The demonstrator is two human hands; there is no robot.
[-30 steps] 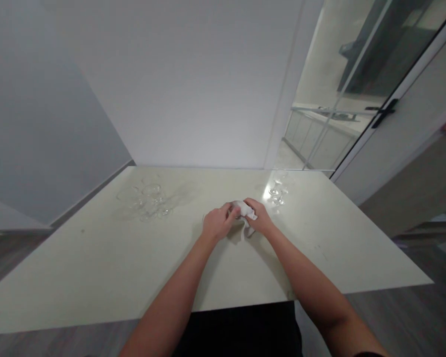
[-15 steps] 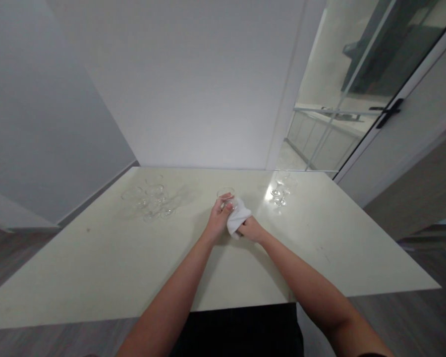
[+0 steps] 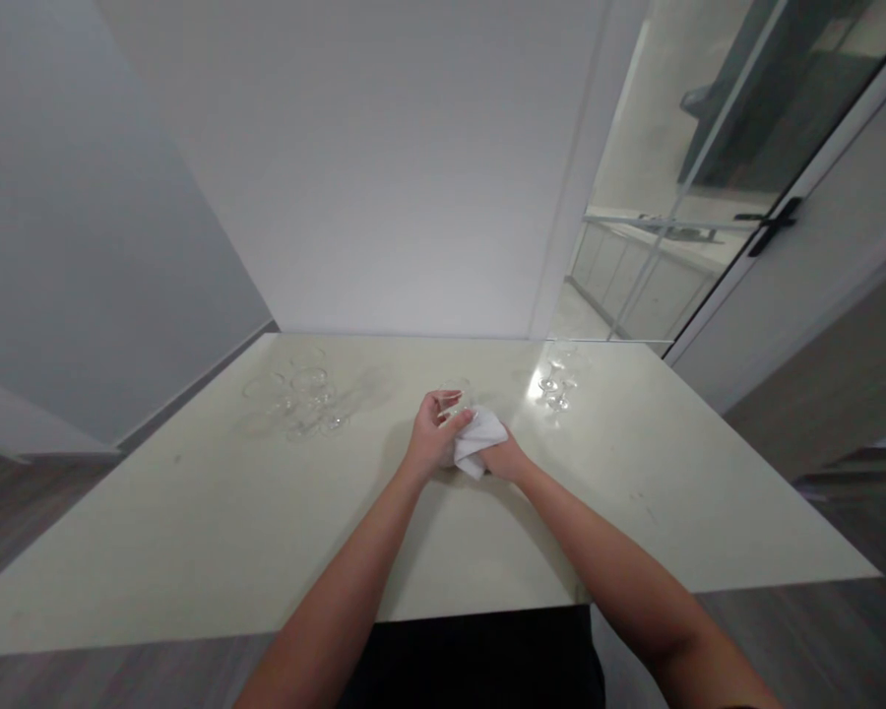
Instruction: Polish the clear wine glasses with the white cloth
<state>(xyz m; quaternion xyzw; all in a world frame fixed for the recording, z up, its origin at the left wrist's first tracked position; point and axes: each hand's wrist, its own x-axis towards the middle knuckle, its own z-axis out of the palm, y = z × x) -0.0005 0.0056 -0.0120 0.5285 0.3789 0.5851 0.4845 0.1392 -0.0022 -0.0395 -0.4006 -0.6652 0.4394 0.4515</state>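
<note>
My left hand (image 3: pixel 434 429) is closed around the bowl of a clear stemmed glass (image 3: pixel 456 397), above the middle of the table. A white cloth (image 3: pixel 481 435) is bunched in my right hand (image 3: pixel 505 457) and presses against the near right side of that glass. The cloth covers most of my right fingers and the lower part of the glass. To the left, several clear stemmed glasses (image 3: pixel 310 399) stand in a group. A smaller group of clear stemmed glasses (image 3: pixel 556 382) stands at the right, near the far edge.
The pale table (image 3: pixel 192 532) reaches to a white panel (image 3: pixel 399 197) at its far side. At the right is a glazed door with a black handle (image 3: pixel 775 226). A grey wall (image 3: pixel 118 226) rises on the left.
The held glass has turned a little and sits slightly lower. My left thumb has shifted right towards the cloth. The cloth has swung and spread slightly to the right.
</note>
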